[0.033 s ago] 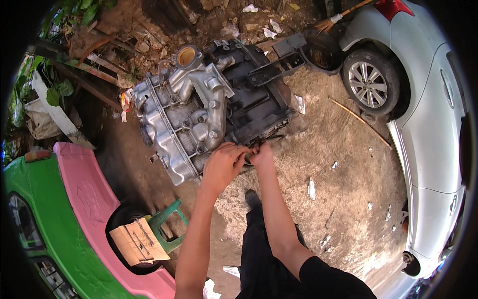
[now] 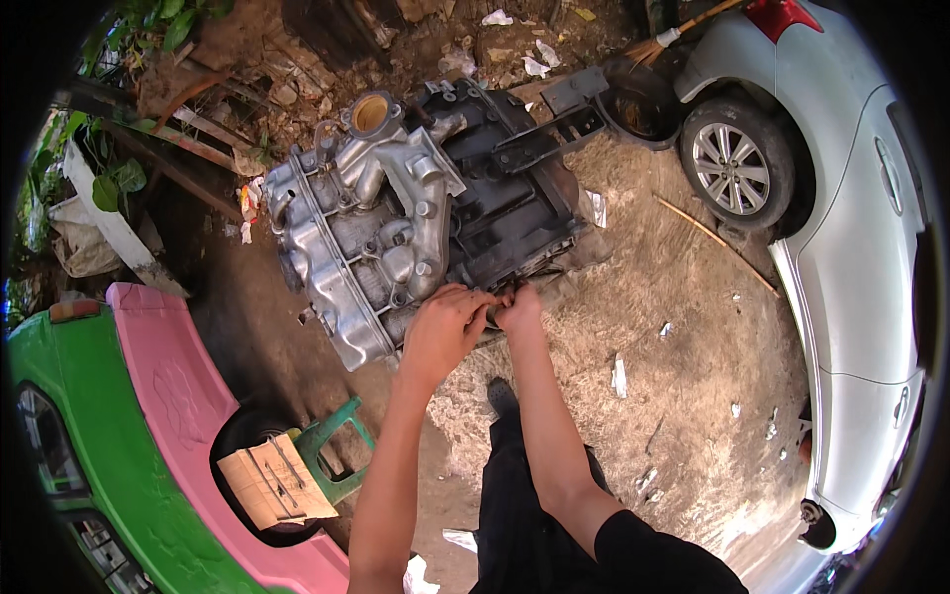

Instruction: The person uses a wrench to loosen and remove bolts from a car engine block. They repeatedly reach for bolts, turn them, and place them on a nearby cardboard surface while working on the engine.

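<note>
Silver-and-black metal engine [image 2: 435,208] is straight ahead, btwn green-and-pink vehicle [image 2: 168,376] on L & silver car [image 2: 851,297] on R. Bare L hand [image 2: 445,322] & bare R hand [image 2: 520,309] meet at engine's near edge, fingers bent, tips close tog.; can't tell what, if anything, they pinch. Tan cardboard sheet [image 2: 245,498] w/ thin dark rods [image 2: 282,467] lies nr green plastic stool [image 2: 319,431], L of L forearm.

The valve cover [image 2: 322,287] and intake manifold [image 2: 427,236] are silver-grey, the engine block [image 2: 515,223] black. A silver car [image 2: 851,327] has a red tail light [image 2: 787,14]; a two-tone car [image 2: 74,371] is green and pink. Green plastic stool [image 2: 322,428], tan cardboard [image 2: 253,501], black trousers [image 2: 515,515], black sleeve [image 2: 653,559]; floor [image 2: 584,386] mottled brown and beige.
</note>
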`<state>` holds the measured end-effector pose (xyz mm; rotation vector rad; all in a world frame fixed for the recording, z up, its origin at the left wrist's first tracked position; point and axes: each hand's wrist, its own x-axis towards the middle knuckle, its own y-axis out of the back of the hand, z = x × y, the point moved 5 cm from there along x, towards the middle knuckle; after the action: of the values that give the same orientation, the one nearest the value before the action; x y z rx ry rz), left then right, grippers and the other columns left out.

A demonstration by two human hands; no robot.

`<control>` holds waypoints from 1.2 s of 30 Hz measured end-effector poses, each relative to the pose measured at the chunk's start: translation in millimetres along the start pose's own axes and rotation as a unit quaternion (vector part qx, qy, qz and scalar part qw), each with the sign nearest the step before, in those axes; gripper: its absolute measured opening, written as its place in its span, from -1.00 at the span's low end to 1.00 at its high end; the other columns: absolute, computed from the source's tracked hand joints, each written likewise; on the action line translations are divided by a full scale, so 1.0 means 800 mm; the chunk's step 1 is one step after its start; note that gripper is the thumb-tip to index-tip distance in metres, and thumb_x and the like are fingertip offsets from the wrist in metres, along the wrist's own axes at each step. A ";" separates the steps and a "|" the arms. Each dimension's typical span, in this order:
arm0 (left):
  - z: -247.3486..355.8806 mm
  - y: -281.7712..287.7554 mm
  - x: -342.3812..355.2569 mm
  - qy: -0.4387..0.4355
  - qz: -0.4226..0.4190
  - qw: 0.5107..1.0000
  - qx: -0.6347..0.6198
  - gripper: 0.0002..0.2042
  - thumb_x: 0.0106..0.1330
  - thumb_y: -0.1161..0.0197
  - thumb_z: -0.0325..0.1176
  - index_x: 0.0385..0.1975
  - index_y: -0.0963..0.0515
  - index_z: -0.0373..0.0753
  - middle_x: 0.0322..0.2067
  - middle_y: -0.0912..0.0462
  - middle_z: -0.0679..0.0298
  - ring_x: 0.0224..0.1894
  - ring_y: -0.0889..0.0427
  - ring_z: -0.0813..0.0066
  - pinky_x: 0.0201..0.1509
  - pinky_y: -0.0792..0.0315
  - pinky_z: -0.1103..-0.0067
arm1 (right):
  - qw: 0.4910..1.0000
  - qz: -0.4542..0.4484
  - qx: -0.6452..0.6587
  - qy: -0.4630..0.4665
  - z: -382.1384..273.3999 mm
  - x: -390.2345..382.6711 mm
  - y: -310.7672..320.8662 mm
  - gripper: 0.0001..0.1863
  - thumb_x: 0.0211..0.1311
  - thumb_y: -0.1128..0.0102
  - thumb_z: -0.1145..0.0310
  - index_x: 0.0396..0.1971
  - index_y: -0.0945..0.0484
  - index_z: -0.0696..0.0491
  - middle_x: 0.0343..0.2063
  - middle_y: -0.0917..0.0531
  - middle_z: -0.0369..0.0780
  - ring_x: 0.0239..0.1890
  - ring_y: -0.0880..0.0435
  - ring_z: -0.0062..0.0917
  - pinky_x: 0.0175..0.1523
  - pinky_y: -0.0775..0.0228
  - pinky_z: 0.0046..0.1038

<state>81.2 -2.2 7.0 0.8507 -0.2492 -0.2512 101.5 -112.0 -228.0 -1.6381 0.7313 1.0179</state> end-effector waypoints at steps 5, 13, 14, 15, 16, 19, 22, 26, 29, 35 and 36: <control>0.000 -0.002 0.000 0.016 -0.003 1.000 -0.008 -0.83 0.23 -0.33 -0.54 -0.21 -0.73 -0.24 -0.50 -0.67 0.10 -0.29 -0.68 0.10 0.10 -0.56 0.32 | 0.996 0.038 -0.027 0.075 0.004 -0.001 0.004 -0.73 0.53 0.28 0.54 0.06 -0.39 0.02 -0.55 -0.38 -0.26 -0.65 -0.22 -0.53 -0.53 -0.11 -0.40; -0.002 -0.003 0.007 0.001 -0.009 1.000 0.001 -0.84 0.23 -0.33 -0.54 -0.21 -0.72 -0.26 -0.48 -0.70 0.13 -0.36 -0.69 0.11 0.19 -0.54 0.32 | 0.984 0.042 -0.076 0.155 0.009 -0.007 -0.005 -0.66 0.54 0.25 0.54 0.22 -0.31 0.09 -0.40 -0.47 -0.20 -0.59 -0.35 -0.53 -0.48 -0.22 -0.37; -0.003 -0.002 0.007 0.006 -0.012 1.000 0.005 -0.84 0.24 -0.33 -0.55 -0.21 -0.72 -0.27 -0.46 -0.71 0.13 -0.37 -0.70 0.12 0.21 -0.54 0.32 | 0.973 0.024 -0.115 0.198 0.016 -0.002 -0.002 -0.65 0.55 0.26 0.54 0.25 -0.30 0.10 -0.35 -0.49 -0.19 -0.55 -0.39 -0.54 -0.45 -0.27 -0.39; -0.001 -0.003 0.005 0.004 -0.007 1.000 -0.004 -0.84 0.25 -0.32 -0.55 -0.21 -0.72 -0.27 -0.44 -0.72 0.14 -0.38 -0.70 0.13 0.23 -0.54 0.32 | 0.926 0.029 -0.158 0.340 0.018 -0.006 0.007 -0.64 0.56 0.25 0.53 0.27 -0.27 0.10 -0.30 -0.50 -0.19 -0.49 -0.41 -0.56 -0.41 -0.30 -0.42; 0.001 -0.001 0.003 -0.001 -0.004 1.000 -0.008 -0.85 0.25 -0.32 -0.55 -0.20 -0.72 -0.27 -0.41 -0.74 0.14 -0.40 -0.71 0.14 0.25 -0.54 0.32 | 0.851 0.001 -0.197 0.486 0.034 -0.016 0.011 -0.63 0.57 0.25 0.53 0.29 -0.25 0.11 -0.25 -0.50 -0.19 -0.43 -0.43 -0.58 -0.36 -0.33 -0.46; -0.004 0.003 0.010 -0.009 -0.001 1.000 -0.013 -0.85 0.27 -0.31 -0.55 -0.20 -0.72 -0.27 -0.32 -0.77 0.15 -0.35 -0.72 0.14 0.27 -0.53 0.32 | 0.723 -0.033 -0.246 0.645 0.063 0.012 0.003 -0.63 0.60 0.25 0.51 0.32 -0.20 0.13 -0.13 -0.49 -0.20 -0.28 -0.44 -0.63 -0.23 -0.38 -0.54; -0.006 -0.001 0.007 -0.003 -0.018 1.000 -0.020 -0.85 0.27 -0.32 -0.54 -0.20 -0.72 -0.27 -0.24 -0.80 0.17 -0.26 -0.74 0.12 0.27 -0.54 0.32 | 0.809 -0.068 -0.237 0.533 0.071 0.041 0.041 -0.64 0.63 0.21 0.53 0.33 -0.18 0.13 -0.18 -0.52 -0.20 -0.28 -0.46 -0.61 -0.17 -0.42 -0.53; -0.006 -0.002 0.005 -0.017 -0.008 1.000 0.000 -0.85 0.26 -0.33 -0.54 -0.20 -0.72 -0.26 -0.26 -0.80 0.19 -0.28 -0.74 0.12 0.28 -0.54 0.31 | 0.831 -0.130 -0.212 0.498 0.053 0.029 0.037 -0.63 0.61 0.12 0.56 0.31 -0.19 0.12 -0.29 -0.55 -0.22 -0.31 -0.48 -0.59 -0.20 -0.43 -0.48; -0.005 -0.004 0.005 -0.022 -0.011 1.000 0.005 -0.84 0.25 -0.34 -0.54 -0.20 -0.72 -0.25 -0.29 -0.79 0.17 -0.30 -0.73 0.11 0.28 -0.54 0.31 | 0.895 -0.099 -0.162 0.403 0.034 0.014 0.035 -0.62 0.59 0.06 0.55 0.31 -0.21 0.07 -0.30 -0.56 -0.22 -0.32 -0.48 -0.57 -0.21 -0.44 -0.45; -0.007 -0.005 0.006 -0.028 -0.004 1.000 0.001 -0.84 0.24 -0.33 -0.55 -0.20 -0.72 -0.26 -0.45 -0.72 0.10 -0.37 -0.70 0.13 0.27 -0.54 0.32 | 0.978 -0.113 -0.051 0.165 0.007 -0.002 0.038 -0.61 0.59 0.03 0.54 0.32 -0.26 0.03 -0.22 -0.55 -0.15 -0.35 -0.46 -0.54 -0.30 -0.41 -0.42; -0.008 -0.006 0.006 -0.015 -0.012 1.000 0.001 -0.84 0.24 -0.33 -0.56 -0.21 -0.72 -0.26 -0.47 -0.70 0.09 -0.38 -0.69 0.12 0.27 -0.54 0.32 | 0.985 -0.117 -0.046 0.119 0.002 -0.001 0.042 -0.61 0.59 0.02 0.54 0.32 -0.27 0.03 -0.21 -0.55 -0.13 -0.36 -0.45 -0.53 -0.32 -0.40 -0.42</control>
<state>87.1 -2.0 -0.5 0.8536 -0.2676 -0.2868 72.5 -120.1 -242.5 -1.8972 0.6361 0.7047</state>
